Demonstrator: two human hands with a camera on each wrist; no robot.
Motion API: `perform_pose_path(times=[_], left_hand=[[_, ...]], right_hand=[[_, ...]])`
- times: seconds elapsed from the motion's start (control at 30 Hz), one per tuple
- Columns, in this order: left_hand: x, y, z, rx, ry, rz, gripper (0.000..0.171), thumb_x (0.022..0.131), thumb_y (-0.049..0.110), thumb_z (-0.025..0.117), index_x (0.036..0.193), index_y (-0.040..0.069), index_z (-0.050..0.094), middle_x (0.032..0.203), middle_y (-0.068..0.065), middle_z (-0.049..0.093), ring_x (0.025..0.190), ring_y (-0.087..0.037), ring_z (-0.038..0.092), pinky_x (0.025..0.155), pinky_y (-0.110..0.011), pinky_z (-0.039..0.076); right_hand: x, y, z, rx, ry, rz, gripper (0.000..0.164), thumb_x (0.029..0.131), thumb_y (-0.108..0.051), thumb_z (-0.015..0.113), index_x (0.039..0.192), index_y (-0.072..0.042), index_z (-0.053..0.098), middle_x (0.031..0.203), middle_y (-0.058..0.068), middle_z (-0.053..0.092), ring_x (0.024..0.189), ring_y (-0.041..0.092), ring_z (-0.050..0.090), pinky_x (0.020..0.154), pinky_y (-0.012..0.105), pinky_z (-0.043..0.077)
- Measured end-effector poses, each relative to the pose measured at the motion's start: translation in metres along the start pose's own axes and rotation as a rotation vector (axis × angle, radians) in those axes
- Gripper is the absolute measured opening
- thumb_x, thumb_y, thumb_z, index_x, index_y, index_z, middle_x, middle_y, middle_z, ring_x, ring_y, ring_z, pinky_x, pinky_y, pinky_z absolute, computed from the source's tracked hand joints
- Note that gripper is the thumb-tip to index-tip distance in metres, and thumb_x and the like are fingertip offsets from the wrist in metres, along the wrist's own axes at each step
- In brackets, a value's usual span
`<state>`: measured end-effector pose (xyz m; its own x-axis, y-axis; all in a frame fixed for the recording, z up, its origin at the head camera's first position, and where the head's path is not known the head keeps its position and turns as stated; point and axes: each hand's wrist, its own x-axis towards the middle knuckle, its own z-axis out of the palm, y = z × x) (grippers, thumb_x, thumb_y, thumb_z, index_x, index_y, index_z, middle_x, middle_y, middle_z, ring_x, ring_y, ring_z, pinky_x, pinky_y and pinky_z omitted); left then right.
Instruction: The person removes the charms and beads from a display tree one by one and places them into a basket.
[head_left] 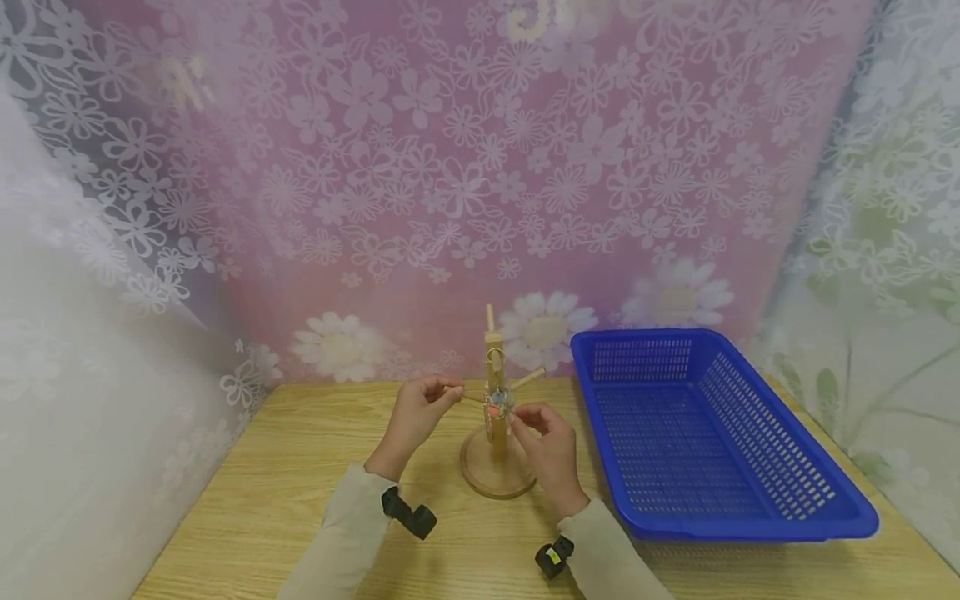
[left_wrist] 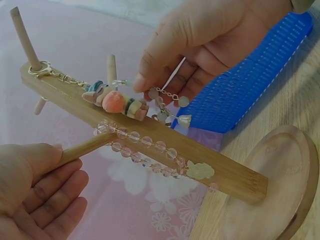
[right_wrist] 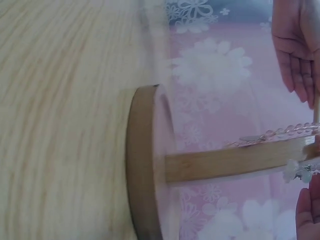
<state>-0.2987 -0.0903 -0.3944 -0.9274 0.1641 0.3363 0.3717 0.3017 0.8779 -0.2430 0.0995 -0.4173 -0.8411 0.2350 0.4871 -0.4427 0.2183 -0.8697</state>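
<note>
Head view: a person works at a wooden stand (head_left: pixel 498 447) on a table (head_left: pixel 277 492), left hand (head_left: pixel 415 418) at 9 o'clock from the post, right hand (head_left: pixel 552 447) at 4 o'clock. The table's far edge runs behind the stand, a flowered cloth (head_left: pixel 450 217) beyond it; the left edge slants toward 7 o'clock, a broad stretch of tabletop between it and the left forearm. At 3 o'clock, a blue basket (head_left: pixel 750 529) stands near the right hand, leaving a narrower strip between basket and stand.

In the left wrist view, the left thumb and fingers pinch the left peg (left_wrist: pixel 82 149), parted only by its thickness. The right thumb and fingertips, nearly together, hold the beaded strands of a charm (left_wrist: pixel 114 102), which lies along the post, its ring at the foot of the upper peg (left_wrist: pixel 23 37).

A pink bead bracelet (left_wrist: pixel 146 140) hangs from the left peg, just beside the charm. The post stands between the hands, and the right peg (head_left: pixel 531 377) juts toward 2 o'clock, above the right hand.

Counted: two hands, one stand with four pegs in sight, one charm, one bracelet, one basket, two wrist cameras (head_left: pixel 423 522).
</note>
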Motion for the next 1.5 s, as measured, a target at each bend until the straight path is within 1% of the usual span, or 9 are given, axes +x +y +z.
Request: perform_pose_path(times=[0.2, 0.4, 0.63, 0.77, 0.9, 1.1, 1.2, 1.4, 1.5], left_hand=[[0.000, 0.000, 0.000, 0.014, -0.001, -0.015, 0.014, 0.089, 0.020, 0.066, 0.096, 0.009, 0.073, 0.081, -0.003, 0.070, 0.079, -0.015, 0.065, 0.072, -0.031, 0.052], [-0.001, 0.003, 0.001, 0.024, 0.001, -0.026, 0.012, 0.089, 0.020, 0.066, 0.094, 0.011, 0.073, 0.079, -0.001, 0.069, 0.078, -0.014, 0.065, 0.074, -0.033, 0.052], [0.002, -0.001, 0.001, 0.017, -0.008, -0.017, 0.014, 0.090, 0.022, 0.066, 0.096, 0.010, 0.072, 0.081, -0.002, 0.070, 0.079, -0.014, 0.065, 0.073, -0.032, 0.053], [0.001, -0.001, 0.000, 0.011, -0.007, -0.010, 0.016, 0.090, 0.021, 0.066, 0.096, 0.009, 0.072, 0.082, -0.003, 0.070, 0.078, -0.014, 0.065, 0.071, -0.031, 0.052], [0.001, -0.001, 0.000, 0.007, -0.011, -0.033, 0.014, 0.090, 0.021, 0.065, 0.097, 0.010, 0.072, 0.083, -0.002, 0.070, 0.080, -0.014, 0.065, 0.072, -0.031, 0.052], [0.001, -0.001, 0.000, 0.007, -0.009, -0.030, 0.015, 0.090, 0.021, 0.065, 0.097, 0.010, 0.072, 0.083, -0.002, 0.070, 0.080, -0.015, 0.065, 0.072, -0.032, 0.052], [0.001, -0.001, 0.000, 0.005, -0.010, -0.019, 0.015, 0.090, 0.022, 0.065, 0.097, 0.010, 0.072, 0.084, -0.002, 0.070, 0.080, -0.015, 0.065, 0.072, -0.031, 0.053], [0.000, 0.000, 0.000, -0.013, -0.021, -0.009, 0.016, 0.090, 0.022, 0.065, 0.098, 0.009, 0.072, 0.085, -0.004, 0.070, 0.080, -0.015, 0.065, 0.073, -0.032, 0.053], [-0.001, 0.000, 0.000, -0.014, -0.020, -0.007, 0.017, 0.090, 0.021, 0.065, 0.098, 0.008, 0.072, 0.085, -0.004, 0.070, 0.080, -0.015, 0.066, 0.073, -0.032, 0.053]], right_hand=[[0.001, -0.007, 0.000, 0.040, 0.001, 0.057, 0.010, 0.081, 0.004, 0.070, 0.088, 0.009, 0.065, 0.086, 0.018, 0.067, 0.076, 0.007, 0.061, 0.074, 0.022, 0.052], [0.002, -0.015, -0.001, 0.048, 0.007, 0.077, 0.011, 0.083, 0.003, 0.069, 0.089, 0.010, 0.064, 0.087, 0.020, 0.066, 0.077, 0.011, 0.061, 0.072, 0.021, 0.051], [0.006, -0.014, -0.002, 0.082, 0.021, 0.082, 0.013, 0.083, 0.003, 0.068, 0.091, 0.012, 0.063, 0.090, 0.023, 0.066, 0.076, 0.004, 0.058, 0.069, 0.015, 0.048], [0.007, -0.022, -0.003, 0.085, 0.032, 0.100, 0.016, 0.085, 0.003, 0.067, 0.093, 0.016, 0.061, 0.090, 0.027, 0.064, 0.073, 0.004, 0.057, 0.067, 0.014, 0.047], [0.009, -0.024, -0.005, 0.090, 0.055, 0.073, 0.015, 0.085, 0.003, 0.067, 0.092, 0.015, 0.062, 0.087, 0.027, 0.064, 0.070, 0.003, 0.057, 0.064, 0.014, 0.047], [0.014, -0.007, -0.004, 0.114, 0.083, 0.034, 0.012, 0.084, 0.003, 0.067, 0.091, 0.012, 0.064, 0.085, 0.024, 0.065, 0.070, 0.001, 0.057, 0.063, 0.014, 0.047], [0.017, 0.000, -0.004, 0.120, 0.098, 0.047, 0.013, 0.084, -0.001, 0.069, 0.092, 0.009, 0.065, 0.086, 0.020, 0.065, 0.071, 0.003, 0.057, 0.064, 0.014, 0.048], [0.019, -0.005, -0.008, 0.115, 0.087, 0.088, 0.014, 0.086, -0.005, 0.069, 0.095, 0.005, 0.065, 0.088, 0.016, 0.064, 0.075, 0.007, 0.058, 0.068, 0.016, 0.048], [0.020, -0.008, -0.009, 0.142, 0.086, 0.082, 0.013, 0.085, -0.002, 0.068, 0.094, 0.007, 0.064, 0.088, 0.017, 0.064, 0.074, 0.005, 0.058, 0.067, 0.016, 0.048]])
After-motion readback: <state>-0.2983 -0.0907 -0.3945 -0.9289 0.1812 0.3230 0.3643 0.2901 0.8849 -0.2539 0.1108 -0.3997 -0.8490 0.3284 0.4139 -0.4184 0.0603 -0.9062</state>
